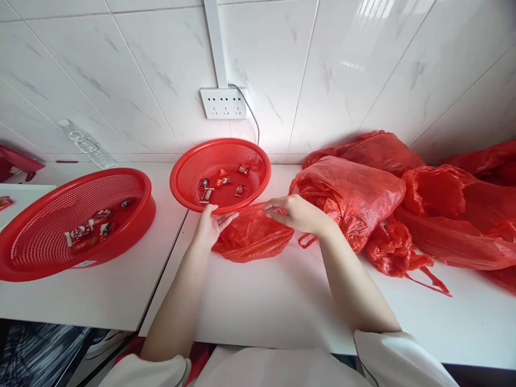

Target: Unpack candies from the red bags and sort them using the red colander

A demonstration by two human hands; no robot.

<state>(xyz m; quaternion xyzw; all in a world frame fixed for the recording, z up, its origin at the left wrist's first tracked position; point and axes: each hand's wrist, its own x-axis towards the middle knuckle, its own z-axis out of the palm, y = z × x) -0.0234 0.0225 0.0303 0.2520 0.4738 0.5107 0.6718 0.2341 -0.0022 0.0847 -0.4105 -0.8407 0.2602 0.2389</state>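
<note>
A thin red plastic bag [258,236] lies on the white table between my hands, its mouth toward the wall. My left hand [210,226] is at the bag's left edge, fingers apart, close to the rim of a round red basket [220,208]. Over the bag's right upper edge is my right hand [292,211], its fingers bent and spread, with nothing visible in them. Several small wrapped sweets [223,181] lie inside the basket, just beyond the bag.
A larger red basket [141,236] with wrapped sweets stands at the left. Behind it a clear plastic bottle [88,145] leans near the wall. Filled red bags [355,188] crowd the right side. A socket strip [223,104] with a cable is on the tiled wall.
</note>
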